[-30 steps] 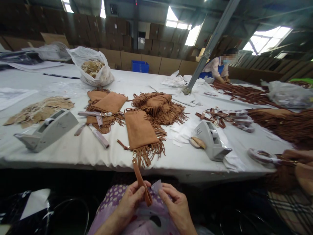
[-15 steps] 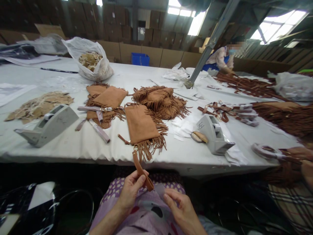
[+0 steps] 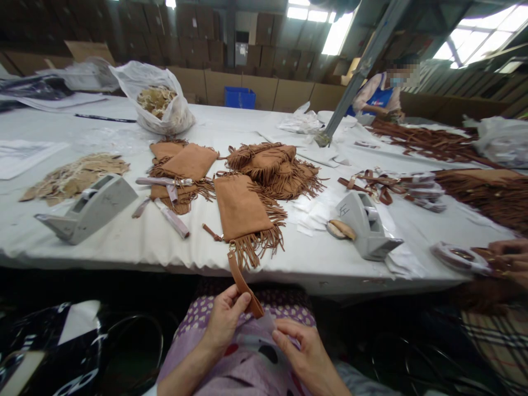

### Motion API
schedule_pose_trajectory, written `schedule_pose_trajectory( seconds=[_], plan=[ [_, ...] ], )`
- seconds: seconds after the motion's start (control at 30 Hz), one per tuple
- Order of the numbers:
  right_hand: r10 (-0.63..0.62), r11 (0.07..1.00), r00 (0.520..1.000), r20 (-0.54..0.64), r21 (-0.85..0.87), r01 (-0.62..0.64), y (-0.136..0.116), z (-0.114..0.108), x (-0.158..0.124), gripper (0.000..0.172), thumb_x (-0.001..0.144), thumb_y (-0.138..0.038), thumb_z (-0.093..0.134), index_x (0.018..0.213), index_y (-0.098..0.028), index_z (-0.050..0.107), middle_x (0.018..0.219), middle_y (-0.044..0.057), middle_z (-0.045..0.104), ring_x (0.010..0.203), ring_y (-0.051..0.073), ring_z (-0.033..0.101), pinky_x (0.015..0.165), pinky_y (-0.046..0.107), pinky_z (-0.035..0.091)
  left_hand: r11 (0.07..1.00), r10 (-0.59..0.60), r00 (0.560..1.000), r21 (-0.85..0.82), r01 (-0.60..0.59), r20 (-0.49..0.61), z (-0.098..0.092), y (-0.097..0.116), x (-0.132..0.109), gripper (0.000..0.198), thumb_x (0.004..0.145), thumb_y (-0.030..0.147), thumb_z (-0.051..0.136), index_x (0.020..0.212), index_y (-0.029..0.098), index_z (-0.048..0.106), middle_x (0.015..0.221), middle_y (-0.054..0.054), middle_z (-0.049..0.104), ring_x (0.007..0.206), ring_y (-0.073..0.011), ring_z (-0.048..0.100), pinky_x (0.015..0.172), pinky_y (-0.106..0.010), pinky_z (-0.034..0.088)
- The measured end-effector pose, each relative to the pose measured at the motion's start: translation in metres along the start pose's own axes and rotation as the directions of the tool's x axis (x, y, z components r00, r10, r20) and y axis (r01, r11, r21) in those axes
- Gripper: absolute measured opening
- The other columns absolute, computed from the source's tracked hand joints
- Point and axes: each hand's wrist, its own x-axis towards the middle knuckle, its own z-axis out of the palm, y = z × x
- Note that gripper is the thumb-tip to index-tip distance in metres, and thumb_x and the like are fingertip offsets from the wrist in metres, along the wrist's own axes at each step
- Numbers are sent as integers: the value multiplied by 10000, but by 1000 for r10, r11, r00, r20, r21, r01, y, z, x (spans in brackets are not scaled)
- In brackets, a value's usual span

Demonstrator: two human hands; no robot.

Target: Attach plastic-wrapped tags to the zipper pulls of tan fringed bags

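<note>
My left hand point(image 3: 226, 318) is closed on a brown leather wrist strap point(image 3: 236, 270), its thumb on top. The strap hangs from a metal ring at the lower corner of a tan fringed pouch point(image 3: 242, 206), which lies flat at the table's front edge. Between the strap's lower end and my right hand point(image 3: 299, 344) is a thin, translucent whitish sheet point(image 3: 266, 321). My right thumb and fingers pinch its edge. Both hands are above my lap, just below the table edge.
Grey tape dispensers stand left point(image 3: 88, 206) and right point(image 3: 367, 225) of the pouch. Behind it lies a pile of fringed pouches point(image 3: 272, 165). A white plastic bag point(image 3: 165, 99) stands further back. Another person's hand point(image 3: 509, 256) is at the far right, near wrapped straps point(image 3: 460, 257).
The whole view has shifted slightly. My hands keep the same hold on the strap and the sheet. At the right, the other person's hands have moved beside the wrapped straps.
</note>
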Motion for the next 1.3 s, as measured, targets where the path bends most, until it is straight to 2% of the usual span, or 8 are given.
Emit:
schedule_pose_trajectory(
  seconds=[0.23, 0.5, 0.83, 0.93, 1.1, 1.3],
  plan=[
    [39, 999, 998, -45, 38, -38, 3, 8, 4, 383, 846, -500, 533, 835, -183, 748, 813, 77, 711, 820, 250, 625, 761, 318, 488, 1000, 8, 1000, 17, -8, 7, 3, 0, -3, 283, 740, 422, 684, 816, 150, 675, 728, -26, 651, 677, -161, 559, 640, -239, 454],
    [85, 995, 996, -17, 59, -84, 3, 6, 2, 416, 861, -515, 500, 864, -177, 743, 840, 76, 709, 821, 249, 625, 732, 300, 483, 1000, 7, 1000, 4, -6, -28, -1, 5, 0, 283, 765, 414, 659, 858, 147, 671, 770, -37, 674, 731, -180, 589, 701, -261, 471],
    [59, 998, 996, -70, 34, -56, 3, 10, 3, 447, 824, -563, 527, 786, -175, 746, 753, 68, 697, 766, 237, 615, 712, 299, 495, 1000, 0, 1000, 9, 0, -8, 0, 0, -1, 285, 750, 416, 671, 829, 143, 669, 740, -31, 661, 676, -163, 568, 640, -245, 463],
    [57, 998, 996, -64, 44, -54, 4, 12, 5, 445, 836, -554, 515, 799, -172, 739, 768, 68, 693, 776, 235, 608, 712, 298, 490, 1000, 9, 1000, 13, -9, -23, 1, 1, -2, 279, 741, 412, 682, 817, 144, 674, 717, -22, 659, 657, -156, 566, 627, -238, 457],
    [60, 997, 997, -56, 57, -57, 5, 11, 3, 398, 873, -492, 494, 812, -172, 724, 755, 58, 669, 741, 214, 584, 690, 284, 465, 1000, 15, 999, -9, -15, -44, -1, 9, 0, 297, 748, 429, 672, 839, 146, 680, 764, -37, 686, 708, -179, 605, 696, -269, 477],
    [57, 998, 997, -52, 17, -57, 10, 11, 1, 362, 889, -456, 488, 785, -179, 698, 777, 47, 665, 761, 210, 578, 700, 276, 443, 1000, -9, 1000, -18, 9, -16, -1, 7, 0, 298, 754, 433, 670, 819, 142, 672, 754, -46, 690, 689, -180, 613, 686, -275, 484]
  ],
)
